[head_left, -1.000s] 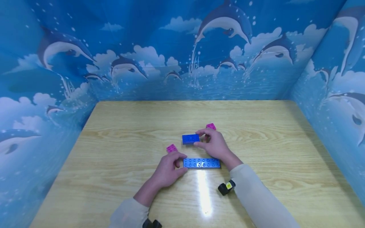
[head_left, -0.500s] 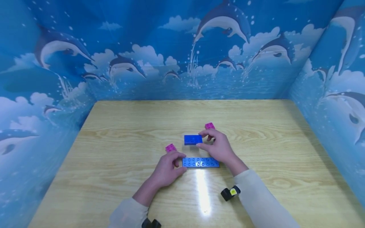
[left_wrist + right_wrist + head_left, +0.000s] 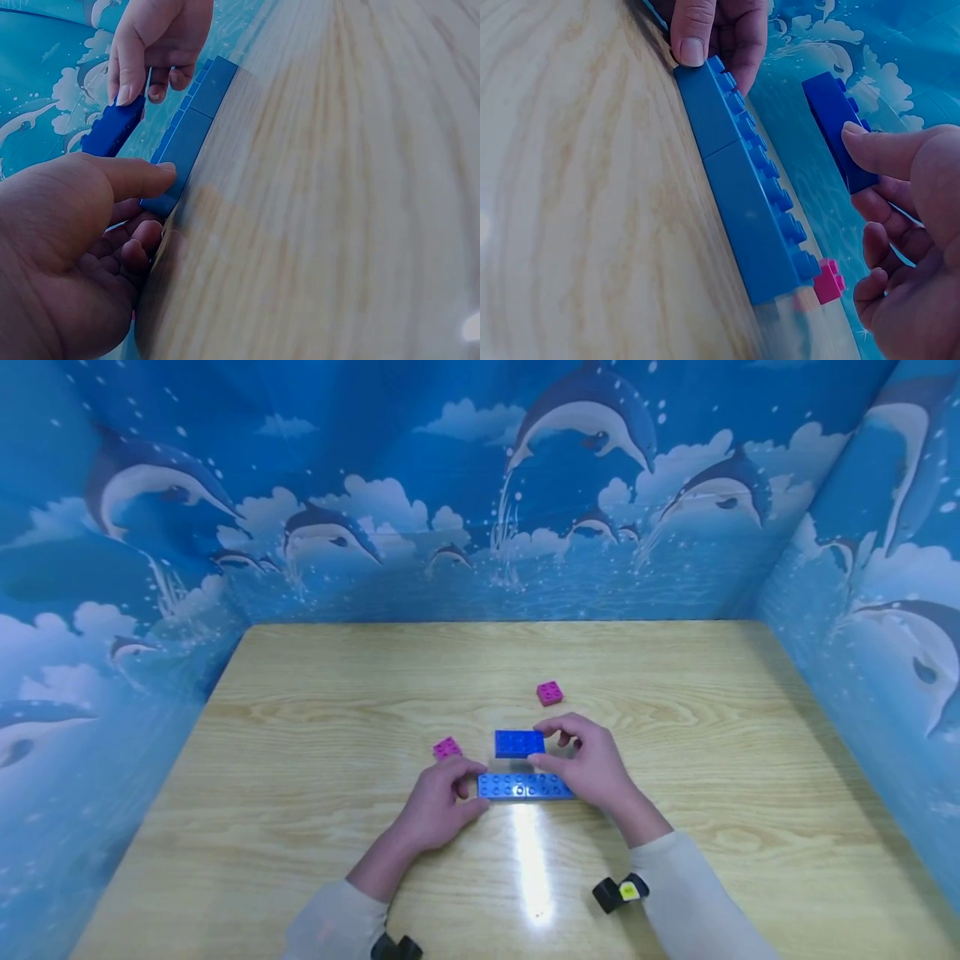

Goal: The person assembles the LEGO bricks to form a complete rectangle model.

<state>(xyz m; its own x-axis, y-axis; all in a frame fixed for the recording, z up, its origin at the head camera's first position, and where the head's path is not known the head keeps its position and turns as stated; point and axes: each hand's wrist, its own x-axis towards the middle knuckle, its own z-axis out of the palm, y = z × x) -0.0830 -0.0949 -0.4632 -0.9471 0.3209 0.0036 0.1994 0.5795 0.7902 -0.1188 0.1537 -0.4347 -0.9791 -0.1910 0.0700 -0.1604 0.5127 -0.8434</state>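
Note:
Two light blue toy bricks (image 3: 525,787) lie end to end on the table as one row, studs up. My left hand (image 3: 441,804) grips the row's left end between thumb and fingers, seen closely in the left wrist view. A dark blue brick (image 3: 519,744) is pinched at its right end by my right hand (image 3: 588,762). It is held above the table, just behind the light blue row and apart from it, studs up. In the right wrist view the thumb lies on the near side of the dark blue brick (image 3: 838,131).
One pink brick (image 3: 447,748) sits just beyond my left hand. Another pink brick (image 3: 550,693) lies farther back, beyond my right hand. The wooden table (image 3: 315,693) is bordered by a dolphin-printed blue backdrop (image 3: 420,585).
My right hand has brought the dark blue brick rightward and nearer to the light blue row. The far pink brick is now fully uncovered. My left hand keeps its grip in place.

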